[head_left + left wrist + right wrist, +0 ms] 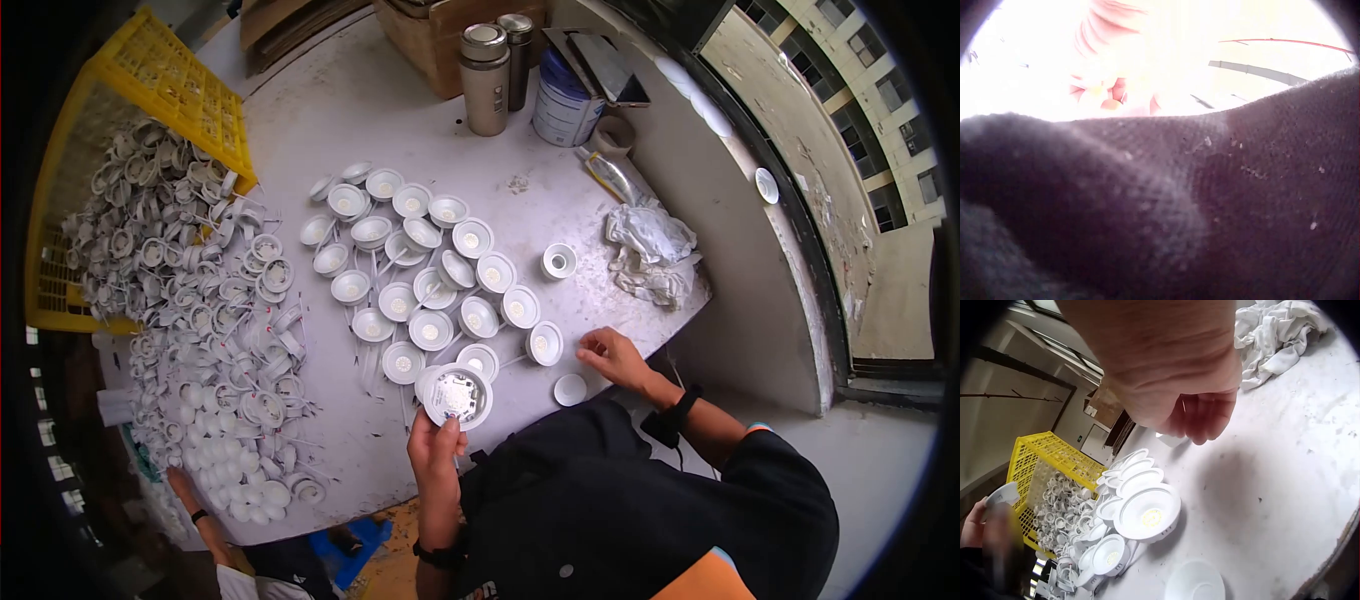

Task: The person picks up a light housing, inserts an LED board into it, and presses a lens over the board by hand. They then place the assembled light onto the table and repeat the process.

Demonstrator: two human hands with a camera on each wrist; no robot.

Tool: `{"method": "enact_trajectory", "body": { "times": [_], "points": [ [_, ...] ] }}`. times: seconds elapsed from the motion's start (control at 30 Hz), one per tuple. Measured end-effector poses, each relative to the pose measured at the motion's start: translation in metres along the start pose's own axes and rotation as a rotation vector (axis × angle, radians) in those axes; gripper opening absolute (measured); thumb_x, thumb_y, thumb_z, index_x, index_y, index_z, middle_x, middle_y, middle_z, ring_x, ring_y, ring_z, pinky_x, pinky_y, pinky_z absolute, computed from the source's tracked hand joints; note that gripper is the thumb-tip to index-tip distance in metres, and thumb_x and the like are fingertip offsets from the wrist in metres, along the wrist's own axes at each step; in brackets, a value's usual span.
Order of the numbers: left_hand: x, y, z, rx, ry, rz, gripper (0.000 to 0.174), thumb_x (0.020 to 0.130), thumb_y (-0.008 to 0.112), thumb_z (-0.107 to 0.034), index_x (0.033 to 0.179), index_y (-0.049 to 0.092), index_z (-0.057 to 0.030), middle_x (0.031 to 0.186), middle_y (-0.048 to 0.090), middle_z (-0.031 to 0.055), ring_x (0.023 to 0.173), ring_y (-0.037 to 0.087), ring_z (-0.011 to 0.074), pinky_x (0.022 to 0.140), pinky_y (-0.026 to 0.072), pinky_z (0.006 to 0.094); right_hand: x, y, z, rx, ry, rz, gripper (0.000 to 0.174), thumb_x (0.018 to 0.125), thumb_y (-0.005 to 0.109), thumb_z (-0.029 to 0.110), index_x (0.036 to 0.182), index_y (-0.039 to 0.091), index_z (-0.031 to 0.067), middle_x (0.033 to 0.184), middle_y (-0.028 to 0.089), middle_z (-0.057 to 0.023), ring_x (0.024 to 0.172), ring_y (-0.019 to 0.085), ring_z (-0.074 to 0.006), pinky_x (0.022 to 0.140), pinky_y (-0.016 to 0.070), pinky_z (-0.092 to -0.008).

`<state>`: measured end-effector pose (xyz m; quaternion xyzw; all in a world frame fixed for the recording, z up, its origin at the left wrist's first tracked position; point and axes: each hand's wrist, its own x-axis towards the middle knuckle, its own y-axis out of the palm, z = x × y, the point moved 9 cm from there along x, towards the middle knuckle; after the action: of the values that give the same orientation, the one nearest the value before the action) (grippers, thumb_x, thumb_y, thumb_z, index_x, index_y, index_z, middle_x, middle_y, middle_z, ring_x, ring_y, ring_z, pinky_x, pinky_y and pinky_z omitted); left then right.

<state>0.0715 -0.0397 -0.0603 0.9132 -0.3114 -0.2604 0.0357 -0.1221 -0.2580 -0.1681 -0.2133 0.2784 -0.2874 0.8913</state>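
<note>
My left hand [436,462] grips a white round downlight [481,409] by its near rim, with the thumb over the edge and the circuit board inside facing up. My right hand [615,358] hovers over the table's near right part, its fingers loosely bent and nothing held. Just below it lies a small white diffuser cup [570,389]. Rows of white downlights [431,329] with yellowish LED discs spread ahead of the left hand. A ring-shaped white part [559,261] stands alone beyond the right hand. In the left wrist view, dark fabric hides most of the hand.
A large heap of wired white fittings [190,300] spills from a tipped yellow crate [180,90] on the left. Another person's hand [183,487] is beside it. Flasks [486,85], a paint bucket [566,100] and a crumpled cloth [650,250] line the far right.
</note>
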Motion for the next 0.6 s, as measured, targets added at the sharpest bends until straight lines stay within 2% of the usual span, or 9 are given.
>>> {"method": "enact_trajectory", "body": {
  "times": [0.07, 0.2, 0.23, 0.27, 0.33, 0.37, 0.4, 0.47, 0.6],
  "points": [
    [0.003, 0.000, 0.004, 0.003, -0.007, -0.003, 0.029, 0.082, 0.052, -0.014, 0.106, 0.051, 0.0018, 0.081, 0.054, 0.0024, 0.062, 0.044, 0.0057, 0.055, 0.0360, 0.0199, -0.020, 0.015, 0.013, -0.129, -0.050, 0.088, 0.033, 0.078, 0.063, 0.031, 0.096, 0.060, 0.0029, 0.083, 0.056, -0.0124, 0.077, 0.059, -0.0234, 0.069, 0.0473, -0.0321],
    [0.004, 0.009, 0.005, 0.045, -0.037, 0.046, 0.029, 0.081, 0.051, -0.014, 0.106, 0.052, 0.0012, 0.086, 0.057, 0.0044, 0.066, 0.048, 0.0074, 0.060, 0.0402, 0.0218, -0.020, 0.052, -0.011, -0.218, -0.093, 0.161, 0.032, 0.078, 0.063, 0.031, 0.094, 0.060, 0.0033, 0.081, 0.057, -0.0110, 0.080, 0.059, -0.0264, 0.070, 0.0469, -0.0349],
    [0.003, 0.012, 0.002, 0.054, -0.007, 0.065, 0.027, 0.084, 0.051, -0.017, 0.104, 0.052, 0.0007, 0.085, 0.056, 0.0032, 0.067, 0.047, 0.0070, 0.061, 0.0396, 0.0224, -0.019, 0.048, -0.002, -0.184, -0.080, 0.189, 0.028, 0.079, 0.064, 0.026, 0.093, 0.060, 0.0024, 0.081, 0.058, -0.0083, 0.076, 0.059, -0.0198, 0.067, 0.0464, -0.0309],
    [0.001, 0.012, -0.001, 0.056, -0.002, 0.053, 0.027, 0.084, 0.051, -0.017, 0.104, 0.052, 0.0007, 0.085, 0.056, 0.0032, 0.067, 0.047, 0.0070, 0.061, 0.0396, 0.0224, -0.019, 0.042, 0.012, -0.181, -0.090, 0.197, 0.028, 0.079, 0.064, 0.026, 0.093, 0.060, 0.0024, 0.081, 0.058, -0.0083, 0.076, 0.059, -0.0198, 0.067, 0.0464, -0.0309],
    [-0.001, 0.017, -0.011, 0.172, 0.058, 0.064, 0.028, 0.086, 0.048, -0.020, 0.105, 0.053, 0.0010, 0.082, 0.054, 0.0016, 0.067, 0.044, 0.0066, 0.060, 0.0362, 0.0208, -0.019, 0.020, 0.032, 0.226, 0.091, 0.110, 0.020, 0.082, 0.063, 0.019, 0.090, 0.061, 0.0014, 0.080, 0.058, -0.0055, 0.071, 0.056, -0.0109, 0.063, 0.0445, -0.0253],
    [-0.003, 0.016, -0.012, 0.211, 0.077, 0.068, 0.029, 0.089, 0.047, -0.024, 0.105, 0.053, -0.0003, 0.081, 0.053, 0.0002, 0.067, 0.043, 0.0059, 0.060, 0.0360, 0.0204, -0.018, 0.013, 0.050, 0.501, 0.054, 0.045, 0.014, 0.084, 0.061, 0.014, 0.087, 0.062, 0.0005, 0.077, 0.058, -0.0025, 0.068, 0.051, -0.0057, 0.060, 0.0422, -0.0213],
    [-0.003, 0.014, -0.009, 0.213, 0.074, 0.065, 0.029, 0.089, 0.047, -0.024, 0.105, 0.053, -0.0003, 0.081, 0.053, 0.0002, 0.067, 0.043, 0.0059, 0.060, 0.0360, 0.0204, -0.018, 0.008, 0.071, 0.503, 0.057, 0.049, 0.014, 0.084, 0.061, 0.014, 0.087, 0.062, 0.0005, 0.077, 0.058, -0.0025, 0.068, 0.051, -0.0057, 0.060, 0.0422, -0.0213],
    [-0.002, 0.014, -0.006, 0.310, 0.105, 0.058, 0.030, 0.091, 0.047, -0.026, 0.104, 0.052, -0.0002, 0.081, 0.052, 0.0001, 0.067, 0.043, 0.0060, 0.060, 0.0364, 0.0207, -0.017, -0.015, 0.139, 0.651, -0.227, 0.003, 0.013, 0.082, 0.063, 0.013, 0.088, 0.062, 0.0012, 0.072, 0.057, -0.0018, 0.067, 0.052, -0.0066, 0.059, 0.0424, -0.0222],
    [-0.009, 0.027, -0.019, 0.292, 0.219, 0.112, 0.034, 0.091, 0.048, -0.030, 0.106, 0.051, 0.0004, 0.084, 0.052, 0.0010, 0.069, 0.044, 0.0061, 0.063, 0.0372, 0.0208, -0.017, -0.011, 0.205, 0.378, -0.365, 0.058, 0.013, 0.079, 0.065, 0.011, 0.090, 0.062, 0.0035, 0.071, 0.057, -0.0029, 0.064, 0.054, -0.0100, 0.058, 0.0437, -0.0240]
  ]
}}
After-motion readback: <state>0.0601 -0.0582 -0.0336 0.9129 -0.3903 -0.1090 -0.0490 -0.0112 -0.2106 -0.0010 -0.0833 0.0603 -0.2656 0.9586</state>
